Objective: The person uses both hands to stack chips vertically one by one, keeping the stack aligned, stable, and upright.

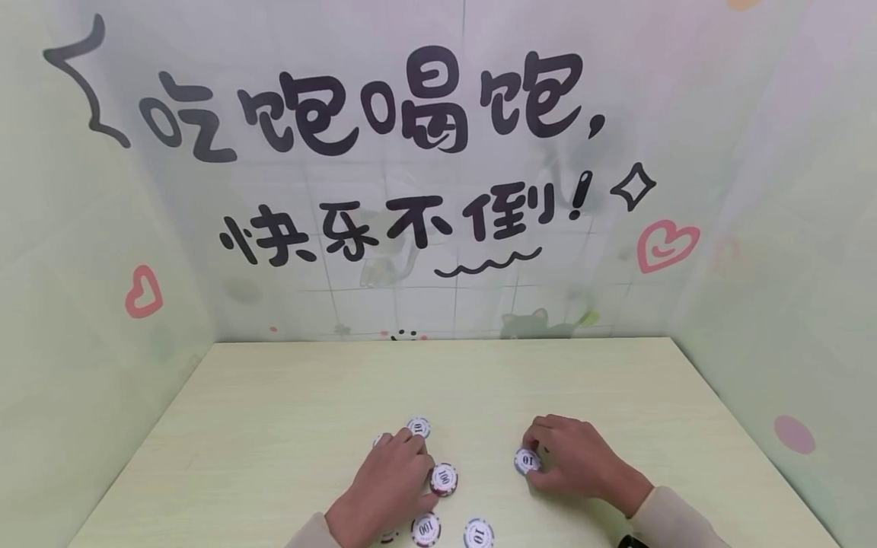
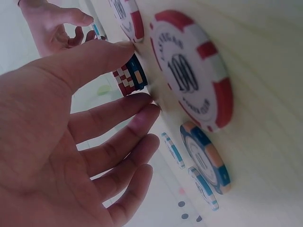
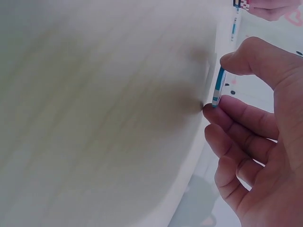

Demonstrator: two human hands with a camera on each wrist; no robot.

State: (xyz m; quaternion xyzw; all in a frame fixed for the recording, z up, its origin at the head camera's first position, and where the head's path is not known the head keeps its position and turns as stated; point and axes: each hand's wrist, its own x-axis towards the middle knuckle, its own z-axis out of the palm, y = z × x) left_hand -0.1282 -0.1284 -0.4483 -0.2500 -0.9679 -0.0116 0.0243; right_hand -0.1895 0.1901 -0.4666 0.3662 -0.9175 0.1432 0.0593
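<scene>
My left hand (image 1: pixel 389 481) is around the left side of a short stack of poker chips (image 1: pixel 444 479), thumb and index finger on either side. The stack shows a 100 face on top, red-and-white edges and a dark blue chip (image 2: pixel 138 74) nearest the table. With thumb and index finger, my right hand (image 1: pixel 577 459) pinches a blue-edged 10 poker chip (image 1: pixel 527 460). This chip (image 3: pixel 218 87) is tilted on edge in the right wrist view, just above or touching the table; I cannot tell which.
Loose chips lie around the left hand: a 10 chip (image 1: pixel 419 427) beyond it, a red-edged 100 chip (image 1: pixel 426 528) and another 10 chip (image 1: pixel 478 533) nearer. A dark blue and orange chip (image 2: pixel 205 157) lies flat. A printed curtain (image 1: pixel 411 304) borders the table (image 1: pixel 308 388).
</scene>
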